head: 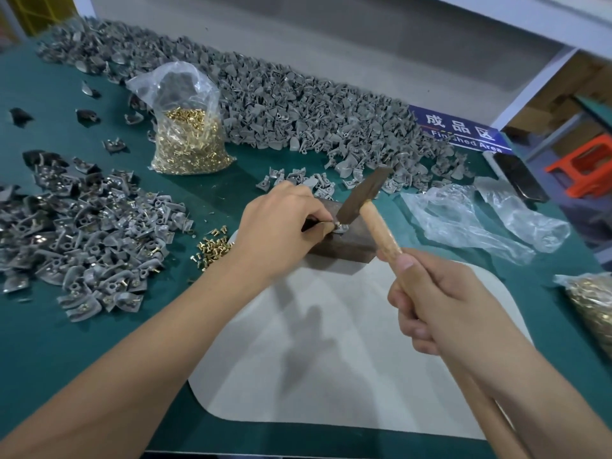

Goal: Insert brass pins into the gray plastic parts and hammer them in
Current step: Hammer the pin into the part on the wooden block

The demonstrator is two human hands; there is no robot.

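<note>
Beside the left fingers [326,223], a dull dark metal hammer head [364,193] on a pale wooden handle [381,236]; shiny brass pins [212,248]; matt gray plastic parts [99,246]; rough brown block [347,243]; glossy clear bag [185,94].

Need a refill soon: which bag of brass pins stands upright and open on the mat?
The clear bag beyond the left hand, beside the gray parts heap. The other bag lies at the right edge.

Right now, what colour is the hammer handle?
Light tan wood; the hammer handle shows best in the head view.
</note>
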